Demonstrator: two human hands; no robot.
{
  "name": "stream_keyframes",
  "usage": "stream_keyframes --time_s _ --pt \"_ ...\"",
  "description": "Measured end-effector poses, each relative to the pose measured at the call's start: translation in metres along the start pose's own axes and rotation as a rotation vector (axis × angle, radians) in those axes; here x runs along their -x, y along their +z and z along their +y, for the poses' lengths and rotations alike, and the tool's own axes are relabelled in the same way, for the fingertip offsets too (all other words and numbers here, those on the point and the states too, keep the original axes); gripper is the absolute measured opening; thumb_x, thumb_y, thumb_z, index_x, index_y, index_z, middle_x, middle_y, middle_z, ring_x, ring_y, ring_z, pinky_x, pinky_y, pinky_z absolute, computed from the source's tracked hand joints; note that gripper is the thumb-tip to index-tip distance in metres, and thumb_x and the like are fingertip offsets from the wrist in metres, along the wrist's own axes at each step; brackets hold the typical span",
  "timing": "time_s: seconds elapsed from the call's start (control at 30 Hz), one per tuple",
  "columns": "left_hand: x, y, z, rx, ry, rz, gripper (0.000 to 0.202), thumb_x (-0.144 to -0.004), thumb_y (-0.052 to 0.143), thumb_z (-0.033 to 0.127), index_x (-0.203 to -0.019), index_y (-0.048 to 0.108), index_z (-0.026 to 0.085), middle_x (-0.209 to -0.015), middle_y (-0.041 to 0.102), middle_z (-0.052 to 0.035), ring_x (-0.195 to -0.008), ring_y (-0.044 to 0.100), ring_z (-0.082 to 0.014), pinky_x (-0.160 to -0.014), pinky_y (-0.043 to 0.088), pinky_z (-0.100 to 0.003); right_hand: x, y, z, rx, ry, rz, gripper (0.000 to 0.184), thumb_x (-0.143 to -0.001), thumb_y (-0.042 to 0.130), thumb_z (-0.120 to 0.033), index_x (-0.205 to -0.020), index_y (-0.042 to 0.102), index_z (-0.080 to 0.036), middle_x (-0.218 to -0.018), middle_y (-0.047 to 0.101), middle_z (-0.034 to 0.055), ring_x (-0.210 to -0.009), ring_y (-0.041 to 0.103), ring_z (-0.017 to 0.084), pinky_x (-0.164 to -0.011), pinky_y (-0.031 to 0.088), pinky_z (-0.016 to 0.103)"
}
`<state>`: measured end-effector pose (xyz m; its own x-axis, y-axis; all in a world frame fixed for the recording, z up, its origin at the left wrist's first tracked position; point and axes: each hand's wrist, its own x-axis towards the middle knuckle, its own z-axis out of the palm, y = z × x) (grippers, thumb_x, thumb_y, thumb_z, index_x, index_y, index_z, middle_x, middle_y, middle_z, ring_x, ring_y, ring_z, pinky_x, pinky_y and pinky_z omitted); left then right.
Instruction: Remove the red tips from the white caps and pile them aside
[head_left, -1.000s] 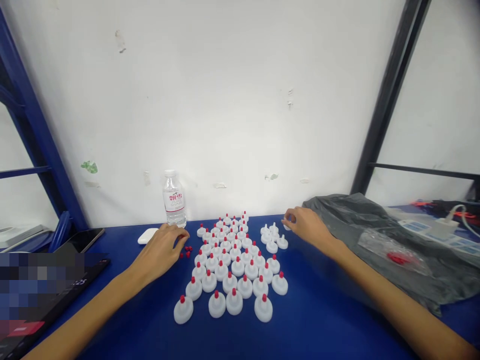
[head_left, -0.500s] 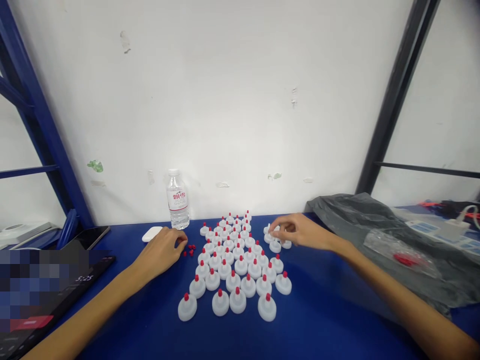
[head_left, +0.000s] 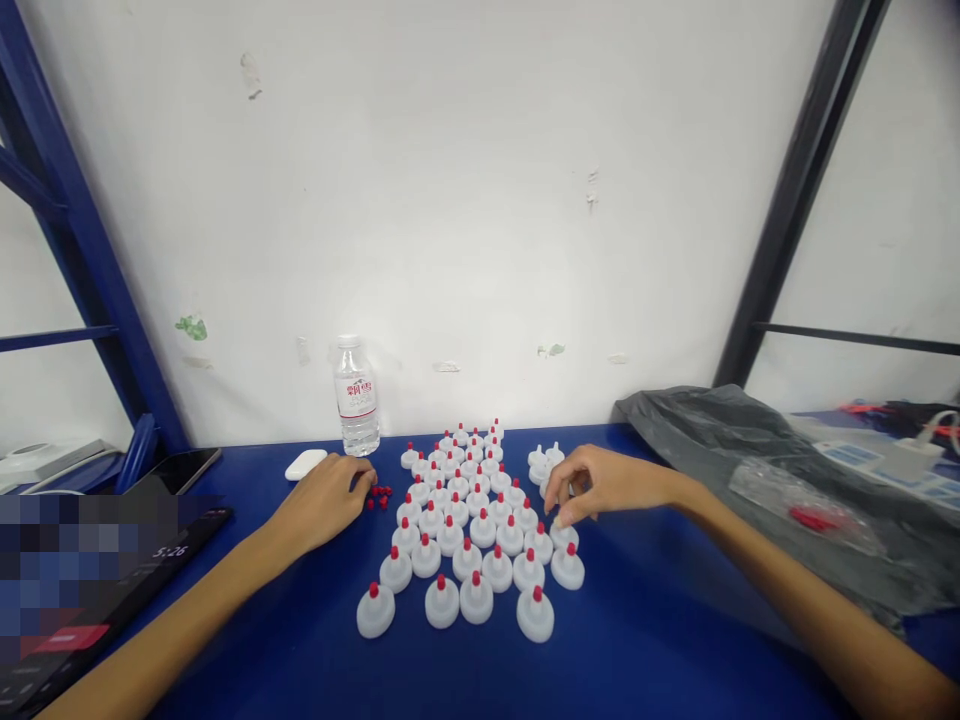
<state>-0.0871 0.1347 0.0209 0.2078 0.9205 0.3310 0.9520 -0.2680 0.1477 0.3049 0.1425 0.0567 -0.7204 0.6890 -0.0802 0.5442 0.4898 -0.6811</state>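
Note:
White nozzle caps with small red tips stand in a large cluster on the blue table. My right hand is closed at the cluster's right side, thumb and fingers pinched on a white nozzle cap; that cap's top is hidden by the fingers. Just behind this hand stand several white nozzle caps without red tips, partly covered by it. On the left, my left hand rests on the table with fingers curled together. Beside its fingertips lie loose red tips; whatever it pinches is hidden.
A water bottle stands by the wall, with a white case near my left hand. Phones lie at the left. A grey plastic bag and a clear bag with red pieces cover the right side.
My right hand has moved from the untipped caps toward me, to the right edge of the cluster. The untipped caps behind it show more. My left hand has hardly moved.

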Motion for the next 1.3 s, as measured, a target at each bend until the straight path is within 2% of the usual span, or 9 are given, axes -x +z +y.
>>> stream_keyframes --time_s 0.2,0.37,0.47,0.63,0.8,0.9,1.03,1.13,1.3 --pt "0.001 -0.004 0.005 0.007 -0.021 0.053 0.037 -0.094 0.038 0.034 -0.083 0.071 0.022 -0.086 0.075 -0.0089 -0.087 0.066 -0.0291 -0.075 0.044 -0.037 0.001 0.000 0.004 -0.008 -0.009 -0.053 0.033 -0.074 0.078 -0.048 -0.090 0.077 -0.019 -0.081 0.076 0.0039 -0.073 0.067 0.017 -0.064 0.048 0.024" --pt "0.003 -0.008 0.011 0.026 -0.015 0.116 0.036 -0.094 0.039 0.035 -0.081 0.070 0.022 -0.085 0.075 -0.0079 -0.086 0.065 -0.0289 -0.073 0.044 -0.036 0.000 0.001 0.005 0.030 -0.019 -0.038 0.031 -0.072 0.080 -0.046 -0.087 0.076 -0.019 -0.079 0.075 0.0020 -0.071 0.066 0.016 -0.063 0.047 0.024" --pt "0.004 -0.009 0.015 0.040 0.000 0.143 0.034 -0.094 0.041 0.034 -0.080 0.069 0.022 -0.087 0.075 -0.0073 -0.086 0.065 -0.0290 -0.073 0.044 -0.036 0.001 -0.001 0.003 0.072 -0.056 0.053 0.030 -0.076 0.076 -0.048 -0.086 0.074 -0.019 -0.081 0.074 0.0021 -0.072 0.065 0.016 -0.063 0.048 0.025" --pt "0.006 -0.007 0.021 0.070 0.040 0.183 0.027 -0.093 0.047 0.035 -0.087 0.070 0.021 -0.090 0.075 -0.0069 -0.089 0.065 -0.0275 -0.080 0.045 -0.037 0.003 -0.002 -0.004 -0.126 -0.060 0.263 0.033 -0.087 0.064 -0.051 -0.097 0.063 -0.019 -0.120 0.068 0.0103 -0.092 0.067 0.020 -0.059 0.053 0.025" --pt "0.012 -0.008 0.033 0.084 0.188 0.298 0.025 -0.096 0.049 0.035 -0.089 0.069 0.020 -0.093 0.073 -0.0059 -0.092 0.062 -0.0252 -0.086 0.043 -0.040 -0.008 0.015 -0.007 0.074 -0.177 0.531 0.024 -0.093 0.061 -0.043 -0.096 0.065 -0.019 -0.103 0.072 0.0058 -0.088 0.067 0.018 -0.076 0.054 0.031" --pt "0.016 -0.009 0.044 0.092 0.298 0.362 0.026 -0.098 0.049 0.032 -0.084 0.067 0.019 -0.084 0.070 -0.0039 -0.085 0.059 -0.0217 -0.084 0.042 -0.039 -0.013 0.029 -0.010 0.277 -0.265 0.649 0.026 -0.093 0.064 -0.041 -0.110 0.065 -0.022 -0.104 0.072 0.0044 -0.089 0.067 0.018 -0.080 0.053 0.032" --pt "0.023 -0.011 0.057 0.116 0.442 0.401 0.016 -0.097 0.052 0.022 -0.088 0.065 0.019 -0.085 0.067 -0.0031 -0.085 0.055 -0.0196 -0.083 0.042 -0.037 -0.013 0.043 -0.019 0.416 -0.416 0.672 0.051 -0.087 0.070 -0.047 -0.129 0.054 -0.024 -0.108 0.072 0.0058 -0.095 0.068 0.020 -0.082 0.054 0.032" --pt "0.028 -0.013 0.067 0.114 0.569 0.430 0.011 -0.095 0.056 0.015 -0.098 0.065 0.019 -0.092 0.067 -0.0045 -0.092 0.054 -0.0205 -0.085 0.043 -0.038 -0.012 0.051 -0.027 0.509 -0.513 0.694 0.050 -0.088 0.068 -0.050 -0.127 0.053 -0.022 -0.103 0.073 0.0069 -0.089 0.069 0.020 -0.079 0.055 0.033" --pt "0.038 -0.018 0.085 0.106 0.701 0.490 0.021 -0.090 0.063 0.010 -0.110 0.063 0.018 -0.096 0.066 -0.0068 -0.094 0.053 -0.0219 -0.086 0.044 -0.041 -0.015 0.066 -0.037 0.562 -0.645 0.686 0.049 -0.091 0.064 -0.048 -0.130 0.048 -0.022 -0.107 0.072 0.0070 -0.092 0.070 0.019 -0.080 0.056 0.031"
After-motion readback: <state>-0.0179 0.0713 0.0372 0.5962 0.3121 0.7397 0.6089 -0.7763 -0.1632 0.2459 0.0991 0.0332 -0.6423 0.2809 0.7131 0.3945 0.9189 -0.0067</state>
